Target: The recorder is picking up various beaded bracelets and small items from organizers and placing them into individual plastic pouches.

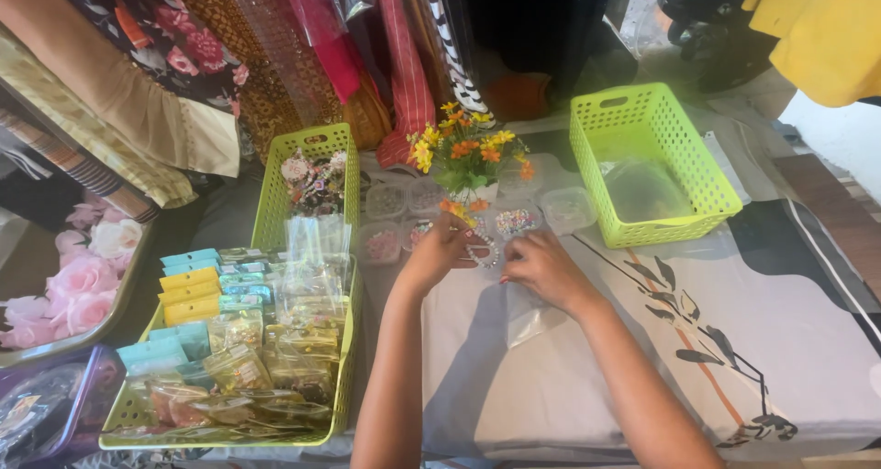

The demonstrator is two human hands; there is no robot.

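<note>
My left hand [439,252] and my right hand [543,267] meet over the cloth-covered table [734,340], fingers pinched on a small beaded bracelet [483,251] strung between them. A clear plastic bag [525,318] lies flat under my right wrist. Just beyond the hands stand several small clear tubs of beads [516,221] and a little pot of orange and yellow artificial flowers [468,152].
A long green basket [344,377] at the left holds many small packets and cards. Another green basket [642,120] at the back right holds a clear bag. Pink fabric roses [83,276] lie at far left. Hanging cloths [275,47] line the back.
</note>
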